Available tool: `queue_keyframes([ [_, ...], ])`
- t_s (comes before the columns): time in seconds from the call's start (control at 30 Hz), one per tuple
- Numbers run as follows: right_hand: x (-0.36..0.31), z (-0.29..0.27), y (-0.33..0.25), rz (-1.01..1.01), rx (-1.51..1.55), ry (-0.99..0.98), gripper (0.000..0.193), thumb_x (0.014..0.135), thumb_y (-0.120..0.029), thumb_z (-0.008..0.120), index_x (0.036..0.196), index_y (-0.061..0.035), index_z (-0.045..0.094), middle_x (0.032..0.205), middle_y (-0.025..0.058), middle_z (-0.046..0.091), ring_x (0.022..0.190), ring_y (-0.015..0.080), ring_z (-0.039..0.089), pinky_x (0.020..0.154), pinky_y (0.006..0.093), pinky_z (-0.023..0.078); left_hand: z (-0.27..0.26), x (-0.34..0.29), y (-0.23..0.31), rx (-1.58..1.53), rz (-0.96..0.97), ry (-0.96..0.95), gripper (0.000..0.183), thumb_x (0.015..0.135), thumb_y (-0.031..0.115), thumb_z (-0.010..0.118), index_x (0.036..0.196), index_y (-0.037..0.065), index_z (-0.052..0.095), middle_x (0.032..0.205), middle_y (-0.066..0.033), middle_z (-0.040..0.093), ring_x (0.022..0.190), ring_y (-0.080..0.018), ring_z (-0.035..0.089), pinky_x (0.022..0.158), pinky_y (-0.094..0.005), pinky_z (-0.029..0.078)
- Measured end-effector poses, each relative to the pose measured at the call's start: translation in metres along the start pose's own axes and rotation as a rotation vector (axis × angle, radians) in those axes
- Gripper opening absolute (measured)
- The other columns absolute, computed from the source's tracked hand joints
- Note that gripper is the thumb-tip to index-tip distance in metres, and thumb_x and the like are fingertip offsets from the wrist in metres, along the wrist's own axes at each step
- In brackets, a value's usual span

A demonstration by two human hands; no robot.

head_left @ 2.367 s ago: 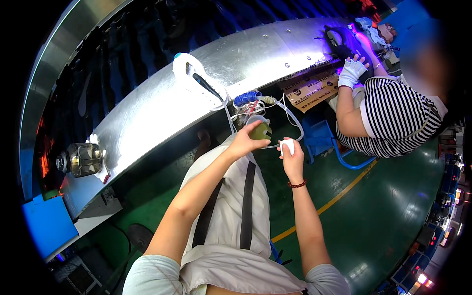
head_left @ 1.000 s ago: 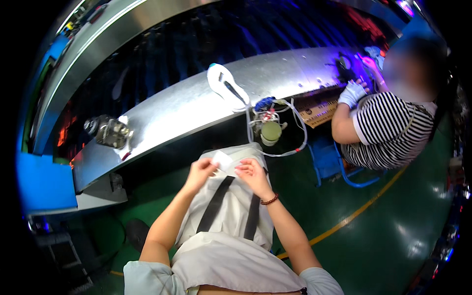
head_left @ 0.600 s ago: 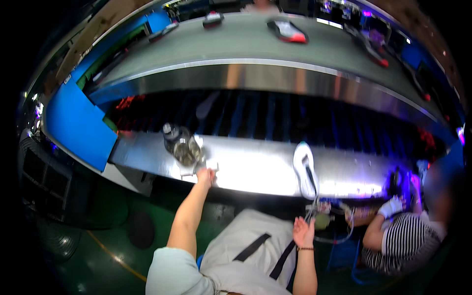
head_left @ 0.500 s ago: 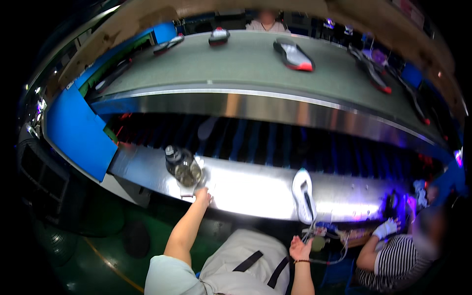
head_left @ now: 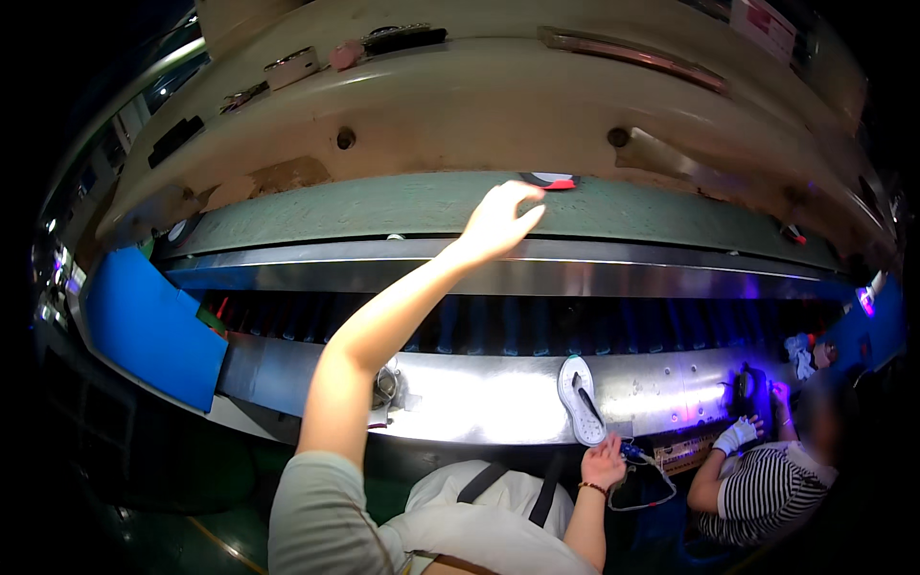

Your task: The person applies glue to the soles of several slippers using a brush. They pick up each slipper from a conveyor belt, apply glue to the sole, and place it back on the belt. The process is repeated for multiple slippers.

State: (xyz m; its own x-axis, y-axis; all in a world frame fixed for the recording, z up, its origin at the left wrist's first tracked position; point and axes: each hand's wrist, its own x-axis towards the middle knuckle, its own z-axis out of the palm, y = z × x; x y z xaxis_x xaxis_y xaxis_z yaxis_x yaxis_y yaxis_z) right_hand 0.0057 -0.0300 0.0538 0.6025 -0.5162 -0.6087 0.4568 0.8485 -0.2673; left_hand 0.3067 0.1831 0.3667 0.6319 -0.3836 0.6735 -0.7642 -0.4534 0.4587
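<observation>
One red-tipped shoe sole (head_left: pixel 556 183) at the upper middle of the frame, on the green conveyor belt (head_left: pixel 364 218), partly hidden by the tan shelf (head_left: pixel 479 105); one white shoe sole (head_left: pixel 577 410) lower right of centre, flat on the steel desk (head_left: pixel 479 395). Likely light, springy and hard to break, best gripped by the side edges across the middle. Left hand (head_left: pixel 503 220) just below the red tip, thumb parted from curved fingers, nothing visible inside, contact unclear; right hand (head_left: pixel 603 465) just beside the white sole, loosely spread, seemingly unladen.
</observation>
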Motion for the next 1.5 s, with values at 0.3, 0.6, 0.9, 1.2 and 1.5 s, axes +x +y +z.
queue_keyframes([
  [0.3, 0.016, 0.090, -0.001, -0.241, -0.786, -0.320, 0.032, 0.081, -0.032, 0.051, 0.104, -0.0098, 0.054, 0.103, -0.0007, 0.054, 0.083, 0.0105, 0.048, 0.065, 0.0241, 0.035, 0.050, 0.057, -0.012, 0.673, -0.019, -0.121, 0.025, 0.074, 0.029, 0.059, 0.070, 0.004, 0.061, 0.072, -0.0111, 0.060, 0.079, -0.0264, 0.054, 0.067, -0.0366, 0.044],
  [0.6, 0.086, 0.098, 0.017, -0.308, -1.383, -0.505, 0.027, 0.075, -0.021, 0.063, 0.095, -0.0034, 0.060, 0.078, 0.0029, 0.059, 0.069, 0.0100, 0.053, 0.057, 0.0225, 0.042, 0.031, -0.075, 0.096, -0.380, -0.243, 1.069, 0.014, 0.078, 0.010, 0.049, 0.089, 0.000, 0.049, 0.078, -0.0100, 0.048, 0.078, -0.0201, 0.043, 0.085, -0.0301, 0.029],
  [0.9, 0.127, 0.093, 0.010, -0.055, -1.101, -0.315, 0.013, 0.075, -0.016, 0.058, 0.081, -0.0049, 0.061, 0.068, 0.0033, 0.056, 0.051, 0.0098, 0.049, 0.045, 0.0183, 0.039, 0.009, -0.167, 0.080, -1.720, -0.870, 0.287, 0.024, 0.068, -0.007, 0.049, 0.092, -0.003, 0.049, 0.089, -0.0126, 0.058, 0.081, -0.0213, 0.059, 0.079, -0.0358, 0.047],
  [1.2, 0.123, 0.079, 0.002, 0.038, -1.166, -0.268, 0.023, 0.074, -0.013, 0.055, 0.093, 0.0007, 0.056, 0.077, 0.0060, 0.056, 0.061, 0.0126, 0.053, 0.055, 0.0211, 0.045, 0.020, -0.239, 0.098, -1.875, -0.857, 0.081, 0.057, 0.062, -0.003, 0.056, 0.116, -0.004, 0.039, 0.106, -0.0165, 0.053, 0.097, -0.0236, 0.054, 0.088, -0.0342, 0.042],
  [1.5, 0.152, 0.071, -0.002, -0.186, -1.354, -0.416, 0.018, 0.072, -0.003, 0.060, 0.089, -0.0018, 0.055, 0.071, 0.0056, 0.055, 0.055, 0.0115, 0.051, 0.051, 0.0214, 0.042, -0.020, -0.307, 0.079, -2.041, -0.671, 0.546, 0.060, 0.068, 0.032, 0.064, 0.114, 0.001, 0.045, 0.107, -0.0136, 0.054, 0.098, -0.0259, 0.053, 0.086, -0.0386, 0.042],
])
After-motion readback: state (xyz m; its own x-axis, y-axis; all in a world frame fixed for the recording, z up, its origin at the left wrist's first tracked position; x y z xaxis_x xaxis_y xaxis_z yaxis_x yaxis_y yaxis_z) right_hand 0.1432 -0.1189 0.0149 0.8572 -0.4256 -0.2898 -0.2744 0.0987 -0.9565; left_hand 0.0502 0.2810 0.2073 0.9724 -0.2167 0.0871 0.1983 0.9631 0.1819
